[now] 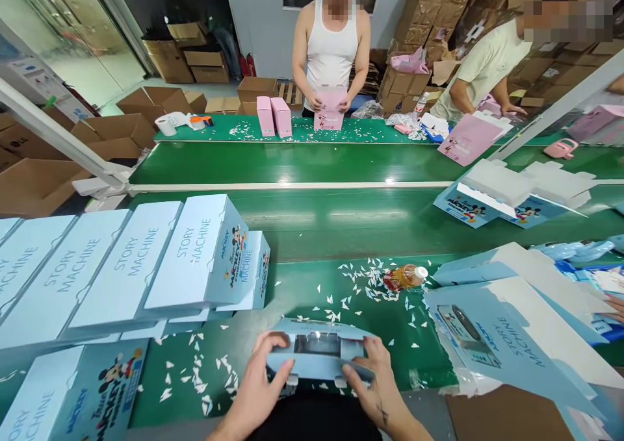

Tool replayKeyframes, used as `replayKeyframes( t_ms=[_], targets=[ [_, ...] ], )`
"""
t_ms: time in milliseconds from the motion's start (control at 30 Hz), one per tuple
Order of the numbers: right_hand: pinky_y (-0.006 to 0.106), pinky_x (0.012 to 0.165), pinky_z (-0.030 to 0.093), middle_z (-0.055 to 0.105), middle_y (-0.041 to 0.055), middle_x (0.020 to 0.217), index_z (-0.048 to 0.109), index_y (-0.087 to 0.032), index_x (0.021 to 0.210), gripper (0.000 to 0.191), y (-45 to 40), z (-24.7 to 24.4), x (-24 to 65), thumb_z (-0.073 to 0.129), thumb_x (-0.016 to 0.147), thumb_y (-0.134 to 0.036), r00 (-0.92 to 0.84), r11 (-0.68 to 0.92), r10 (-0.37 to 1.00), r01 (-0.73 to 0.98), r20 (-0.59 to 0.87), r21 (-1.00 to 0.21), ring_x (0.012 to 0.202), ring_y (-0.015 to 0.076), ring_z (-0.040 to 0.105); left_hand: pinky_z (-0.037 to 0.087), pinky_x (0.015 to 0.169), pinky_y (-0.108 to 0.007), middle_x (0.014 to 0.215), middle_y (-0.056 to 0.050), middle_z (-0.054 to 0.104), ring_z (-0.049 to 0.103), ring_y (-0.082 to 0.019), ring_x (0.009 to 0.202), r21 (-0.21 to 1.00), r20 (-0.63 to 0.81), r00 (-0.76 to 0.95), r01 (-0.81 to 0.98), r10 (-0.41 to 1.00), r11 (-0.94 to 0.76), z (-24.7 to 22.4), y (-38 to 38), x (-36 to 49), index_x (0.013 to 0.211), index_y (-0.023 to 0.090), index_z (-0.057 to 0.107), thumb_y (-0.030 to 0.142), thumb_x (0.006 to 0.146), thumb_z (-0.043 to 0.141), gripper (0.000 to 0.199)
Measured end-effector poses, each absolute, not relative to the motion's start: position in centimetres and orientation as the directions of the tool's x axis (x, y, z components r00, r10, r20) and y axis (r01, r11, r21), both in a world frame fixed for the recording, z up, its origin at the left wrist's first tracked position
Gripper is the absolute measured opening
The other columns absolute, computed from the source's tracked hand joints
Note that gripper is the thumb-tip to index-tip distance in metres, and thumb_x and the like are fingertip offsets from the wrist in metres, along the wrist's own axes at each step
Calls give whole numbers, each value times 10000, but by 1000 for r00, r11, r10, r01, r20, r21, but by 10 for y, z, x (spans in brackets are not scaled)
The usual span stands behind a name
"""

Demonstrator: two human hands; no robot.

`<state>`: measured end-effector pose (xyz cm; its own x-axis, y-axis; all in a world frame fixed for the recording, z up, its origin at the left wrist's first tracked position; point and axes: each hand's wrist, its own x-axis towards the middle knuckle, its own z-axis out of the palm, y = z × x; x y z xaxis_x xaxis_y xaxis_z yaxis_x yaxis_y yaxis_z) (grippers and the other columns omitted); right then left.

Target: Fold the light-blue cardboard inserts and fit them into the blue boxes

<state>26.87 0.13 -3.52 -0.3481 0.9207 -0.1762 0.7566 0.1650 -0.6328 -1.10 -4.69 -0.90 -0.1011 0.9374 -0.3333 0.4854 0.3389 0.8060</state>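
Between two hands, one blue box point(316, 366).

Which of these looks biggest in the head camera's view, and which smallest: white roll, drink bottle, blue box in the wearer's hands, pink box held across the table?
1. Blue box
2. Drink bottle and pink box: too alike to rank; the pink box is farther away
3. White roll, also farther off

Light-blue carton point(316, 365), dark rectangular window in middle; long side crosswise, ends between left hand point(263, 377) and right hand point(377, 381); at near edge of green table point(297, 291).
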Motion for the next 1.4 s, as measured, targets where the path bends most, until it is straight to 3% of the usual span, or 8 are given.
replayKeyframes(
  t_ms=[200,433,533,633,833,933,1167,1400],
  targets=[
    [493,933,474,414,209,1308,422,-157,1191,629,4,-80,251,658,782,-572,68,13,994,714,87,-700,1180,331,481,466,986,-512,1267,-164,434,482,-287,1221,818,-341,-372,335,864,467,-49,-34,-5,1312,197,252,548,770,631,748],
    [363,937,528,590,128,1244,553,-190,1068,199,13,-72,271,414,945,-260,-196,282,957,464,213,-840,1138,203,601,445,1037,-407,1197,-101,589,530,-214,1177,883,8,42,468,999,-27,-37,-31,-25,1019,206,595,343,929,458,213],
    [373,988,525,605,102,1295,624,-212,1112,274,10,-69,297,428,920,-225,-411,388,891,466,194,-795,1192,208,597,422,1105,-422,1353,-83,564,463,-216,1310,779,-14,369,587,929,-222,-10,-37,-46,1192,244,611,201,932,364,361],
    [419,1081,476,557,69,1386,616,-244,1244,384,11,-51,313,429,911,-206,-605,483,791,523,93,-702,1300,214,530,377,1164,-493,1572,-49,328,275,-262,1471,632,-177,573,689,800,-354,17,-42,-58,1479,300,351,165,882,400,614],
    [567,1165,343,430,79,1498,512,-262,1390,468,8,-8,298,483,937,-378,-679,557,731,651,-67,-515,1410,281,397,343,1137,-615,1557,-242,268,174,-443,1469,461,-256,462,831,849,-313,13,-48,-27,1449,75,378,658,837,494,853],
    [579,1115,378,414,77,1510,517,-265,1364,505,1,-11,288,554,909,-480,-680,607,733,661,-10,-441,1414,313,370,366,1110,-609,1526,-230,338,244,-434,1447,396,-226,390,874,892,-282,1,-47,-15,1428,111,417,616,909,379,726],
    [417,974,390,665,37,1203,578,-239,1245,326,-12,-13,278,510,933,-169,-739,809,587,541,329,-229,1057,180,582,466,1002,-602,1535,-147,334,311,-407,1418,385,-237,430,865,871,-322,5,-44,-21,1450,351,369,576,938,334,560],
    [379,842,326,688,-3,1109,625,-273,1138,220,-21,7,233,540,937,-243,-700,777,629,550,337,-306,927,166,532,493,965,-604,1528,-177,328,329,-429,1401,352,-269,448,870,853,-346,5,-40,-23,1465,336,352,559,932,366,578]
  ],
)
